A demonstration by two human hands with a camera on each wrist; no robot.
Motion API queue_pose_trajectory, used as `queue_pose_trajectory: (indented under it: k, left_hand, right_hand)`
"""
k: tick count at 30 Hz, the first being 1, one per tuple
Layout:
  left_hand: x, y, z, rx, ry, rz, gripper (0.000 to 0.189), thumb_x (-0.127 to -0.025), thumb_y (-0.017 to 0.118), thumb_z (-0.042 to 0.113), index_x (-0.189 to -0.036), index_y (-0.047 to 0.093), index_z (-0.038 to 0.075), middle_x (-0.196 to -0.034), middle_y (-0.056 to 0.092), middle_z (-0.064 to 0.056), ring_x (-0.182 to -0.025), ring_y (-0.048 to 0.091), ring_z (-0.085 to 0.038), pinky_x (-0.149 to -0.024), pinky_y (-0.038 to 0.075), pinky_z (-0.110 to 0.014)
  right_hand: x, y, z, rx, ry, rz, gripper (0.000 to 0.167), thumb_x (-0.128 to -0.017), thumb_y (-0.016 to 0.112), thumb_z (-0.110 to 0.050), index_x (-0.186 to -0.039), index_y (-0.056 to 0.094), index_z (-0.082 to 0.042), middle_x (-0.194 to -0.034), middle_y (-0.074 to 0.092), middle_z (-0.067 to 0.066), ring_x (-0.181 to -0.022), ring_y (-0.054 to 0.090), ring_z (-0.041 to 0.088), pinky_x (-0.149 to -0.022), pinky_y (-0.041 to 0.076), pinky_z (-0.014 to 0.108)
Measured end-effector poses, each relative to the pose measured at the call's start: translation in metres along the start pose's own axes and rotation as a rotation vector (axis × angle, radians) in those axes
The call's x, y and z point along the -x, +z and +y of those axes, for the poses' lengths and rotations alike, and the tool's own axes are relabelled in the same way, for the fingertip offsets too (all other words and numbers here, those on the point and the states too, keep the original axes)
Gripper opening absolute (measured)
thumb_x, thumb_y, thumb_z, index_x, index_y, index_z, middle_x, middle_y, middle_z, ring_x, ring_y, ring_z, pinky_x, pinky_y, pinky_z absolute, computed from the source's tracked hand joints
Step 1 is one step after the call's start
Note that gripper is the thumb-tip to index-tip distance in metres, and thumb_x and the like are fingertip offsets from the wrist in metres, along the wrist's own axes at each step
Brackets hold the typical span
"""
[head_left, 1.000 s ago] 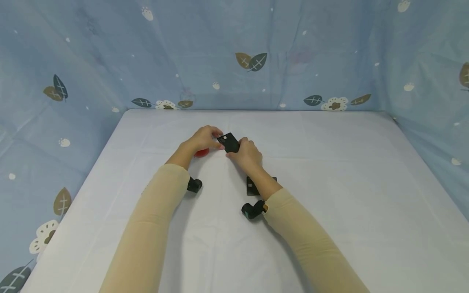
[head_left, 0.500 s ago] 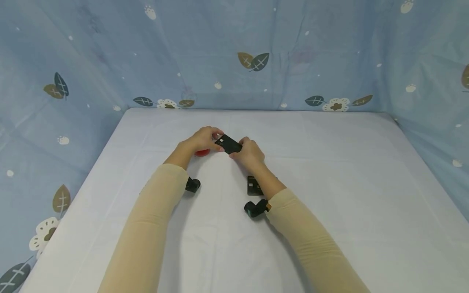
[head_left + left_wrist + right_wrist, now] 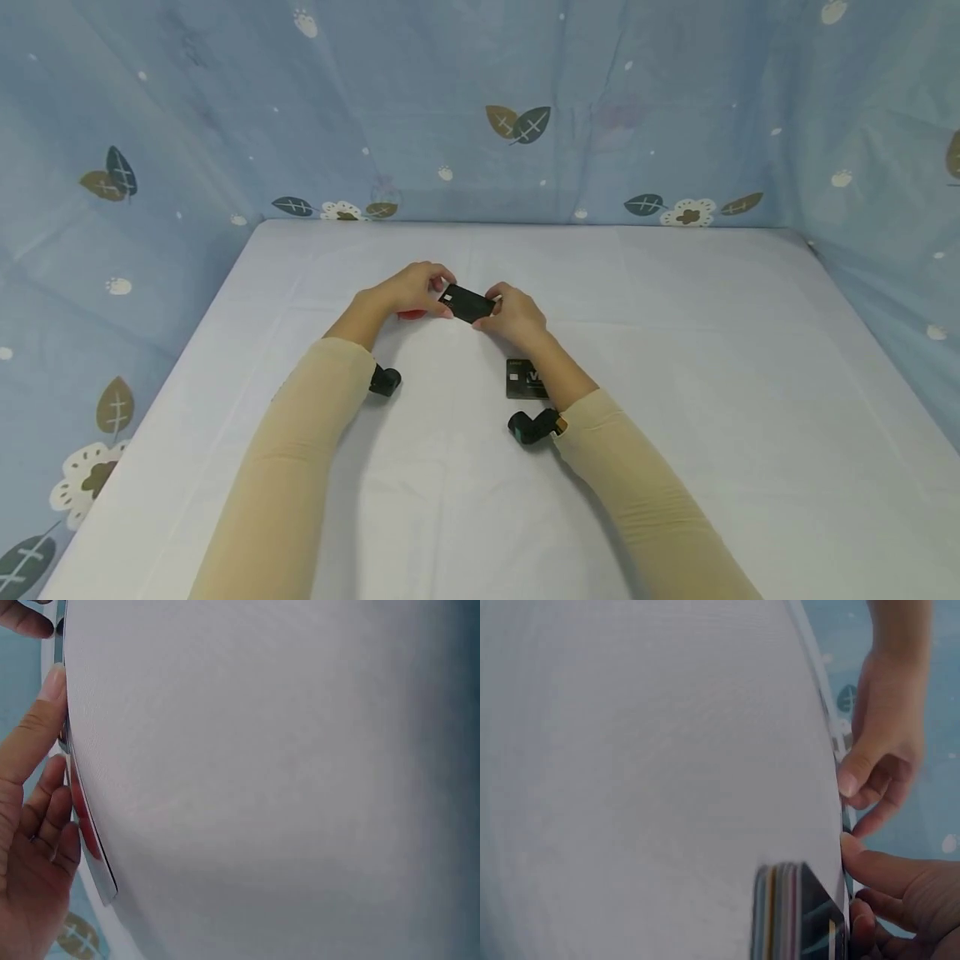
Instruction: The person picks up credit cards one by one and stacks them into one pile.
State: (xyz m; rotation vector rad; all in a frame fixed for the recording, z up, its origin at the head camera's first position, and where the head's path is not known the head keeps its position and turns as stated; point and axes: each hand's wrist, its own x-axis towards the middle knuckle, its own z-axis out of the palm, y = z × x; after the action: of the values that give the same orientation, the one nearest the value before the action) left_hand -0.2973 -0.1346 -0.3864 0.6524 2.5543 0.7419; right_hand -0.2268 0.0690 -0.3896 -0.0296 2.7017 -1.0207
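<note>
A black bank card [image 3: 467, 304] with a small pale chip spans the gap between both hands, close over the white table. My left hand [image 3: 412, 287] pinches its left end with thumb and fingers. At the opposite end my right hand [image 3: 517, 315] has thumb and fingers on the edge. Under the left hand a red, flat piece [image 3: 411, 315] shows partly; the left wrist view gives it as a thin strip with a red patch [image 3: 86, 825]. Nearer me lies a stack of cards [image 3: 776, 915], its black top card [image 3: 517, 380] partly covered by the right forearm.
A white cloth covers the table [image 3: 712, 375]. Blue patterned curtain [image 3: 420, 100] hangs behind it and along both sides. Black wrist cameras stick out from the left sleeve [image 3: 292, 425] and the right sleeve [image 3: 637, 483].
The held card has turned flatter and dropped slightly towards me. My right hand has shifted a little right and down, and more of the stack's top card shows.
</note>
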Motion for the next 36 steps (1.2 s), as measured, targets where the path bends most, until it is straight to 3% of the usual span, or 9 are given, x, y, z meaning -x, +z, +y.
queue_pose_trajectory:
  k: [4, 10, 19, 30, 36]
  left_hand:
    - [0.001, 0.001, -0.002, -0.021, 0.035, -0.004, 0.061, -0.071, 0.084, 0.027, -0.123, 0.057, 0.008, -0.109, 0.054, -0.013, -0.1, 0.048, -0.027, -0.092, 0.038, -0.041]
    - [0.004, 0.002, 0.001, -0.101, 0.027, 0.01, 0.06, -0.067, 0.086, 0.032, -0.118, 0.059, 0.011, -0.108, 0.056, -0.012, -0.102, 0.048, -0.027, -0.091, 0.037, -0.042]
    - [0.012, 0.005, 0.011, -0.256, 0.036, -0.043, 0.062, -0.068, 0.083, 0.043, -0.115, 0.053, 0.016, -0.11, 0.05, -0.009, -0.105, 0.042, -0.028, -0.092, 0.032, -0.046]
    - [0.015, 0.009, 0.007, -0.188, 0.03, -0.024, 0.061, -0.066, 0.085, 0.041, -0.112, 0.054, 0.016, -0.108, 0.048, -0.008, -0.103, 0.04, -0.026, -0.091, 0.028, -0.046]
    - [0.015, 0.012, 0.002, -0.109, 0.059, 0.012, 0.057, -0.063, 0.088, 0.034, -0.104, 0.055, 0.013, -0.092, 0.049, -0.004, -0.087, 0.042, -0.022, -0.082, 0.024, -0.04]
  right_hand:
    - [0.0, -0.002, 0.001, -0.02, -0.021, -0.022, 0.056, -0.078, 0.078, -0.025, -0.127, 0.054, -0.011, -0.094, 0.06, 0.006, -0.08, 0.053, 0.019, -0.068, 0.037, 0.03]
    - [0.001, -0.004, 0.004, -0.044, -0.046, -0.06, 0.057, -0.076, 0.079, -0.022, -0.126, 0.055, -0.009, -0.092, 0.057, 0.007, -0.079, 0.049, 0.019, -0.069, 0.037, 0.03]
    - [0.0, -0.006, 0.009, -0.098, -0.085, -0.093, 0.055, -0.071, 0.082, -0.014, -0.12, 0.059, -0.005, -0.092, 0.054, 0.008, -0.081, 0.045, 0.02, -0.07, 0.037, 0.03]
    - [-0.002, -0.007, 0.009, -0.075, -0.108, -0.137, 0.058, -0.071, 0.083, -0.014, -0.121, 0.057, -0.003, -0.098, 0.053, 0.009, -0.086, 0.045, 0.02, -0.074, 0.038, 0.03]
    - [-0.001, -0.005, 0.009, -0.076, -0.121, -0.147, 0.058, -0.072, 0.082, -0.016, -0.121, 0.054, -0.004, -0.101, 0.052, 0.009, -0.089, 0.046, 0.021, -0.077, 0.039, 0.031]
